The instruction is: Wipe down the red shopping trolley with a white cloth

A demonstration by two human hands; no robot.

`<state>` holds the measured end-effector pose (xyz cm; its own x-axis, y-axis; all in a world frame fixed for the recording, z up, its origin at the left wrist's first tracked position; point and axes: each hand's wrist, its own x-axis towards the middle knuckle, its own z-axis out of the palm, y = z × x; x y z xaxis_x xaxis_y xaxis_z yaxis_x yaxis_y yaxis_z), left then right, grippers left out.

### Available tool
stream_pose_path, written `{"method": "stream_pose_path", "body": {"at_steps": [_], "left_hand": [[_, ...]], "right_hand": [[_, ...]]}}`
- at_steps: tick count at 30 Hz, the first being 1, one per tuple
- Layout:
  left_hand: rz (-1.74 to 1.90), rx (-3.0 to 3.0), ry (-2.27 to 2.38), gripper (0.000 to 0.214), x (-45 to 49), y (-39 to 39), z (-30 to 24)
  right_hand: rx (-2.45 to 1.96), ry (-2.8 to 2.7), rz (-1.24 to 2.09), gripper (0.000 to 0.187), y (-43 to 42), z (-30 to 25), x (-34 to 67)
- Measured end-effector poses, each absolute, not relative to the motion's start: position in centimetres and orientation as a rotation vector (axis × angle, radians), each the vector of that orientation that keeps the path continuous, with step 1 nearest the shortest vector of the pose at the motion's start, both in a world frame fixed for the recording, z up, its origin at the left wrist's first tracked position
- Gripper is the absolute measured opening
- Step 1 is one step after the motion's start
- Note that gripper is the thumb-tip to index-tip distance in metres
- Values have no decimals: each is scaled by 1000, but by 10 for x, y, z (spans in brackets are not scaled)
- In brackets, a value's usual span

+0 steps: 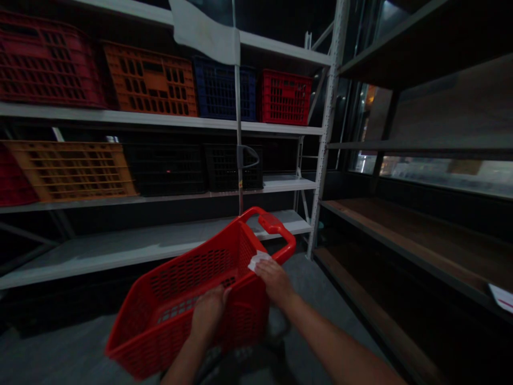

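Note:
A red plastic shopping cart (246, 315) with mesh walls stands before me, its handle (290, 245) pointing to the back right. My left hand (210, 307) is closed over the cart's near rim, the thumb on top. Pressed against the rim by the handle, a crumpled white wipe (258, 260) is held under the fingers of my right hand (274, 278). The cart's basket has nothing visible inside. A thin pole (239, 107) with a pale flag (206, 33) rises behind the handle.
White metal shelving (168, 120) spans the back, bearing several crates, among them an orange crate (152, 80) and a red crate (285, 97). On the right stands a rack with brown wooden shelves (401, 224). A white card (502, 297) sits at that rack's edge.

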<state>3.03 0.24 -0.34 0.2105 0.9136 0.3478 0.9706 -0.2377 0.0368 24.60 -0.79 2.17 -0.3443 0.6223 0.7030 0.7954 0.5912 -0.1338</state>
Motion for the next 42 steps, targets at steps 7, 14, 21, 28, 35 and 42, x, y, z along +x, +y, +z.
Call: {"method": "stream_pose_path", "body": {"at_steps": [7,14,21,28,35,42], "left_hand": [[-462,-2348,-1809,48,14,1,-2],[-491,-2295,-1849,53,15,0,6],[-565,-2519,-1704,49,84,13,39],[-517,-2383,-1839,60,105,18,31],[-488,-2346,-1870,62,102,14,33],[-471,-2325,-1864,59,93,12,31]], "right_hand": [[-1146,-1677,-426,45,10,37,330],[-1059,-1143,-156,39,-3,14,284],[-1012,-1197,11,32,-21,-11,213],[-1082,-1050,-34,15,-8,4,243],[-1111,-1170,68,14,-16,-11,224],[-1095,-1015,-48,19,-7,24,275]]}}
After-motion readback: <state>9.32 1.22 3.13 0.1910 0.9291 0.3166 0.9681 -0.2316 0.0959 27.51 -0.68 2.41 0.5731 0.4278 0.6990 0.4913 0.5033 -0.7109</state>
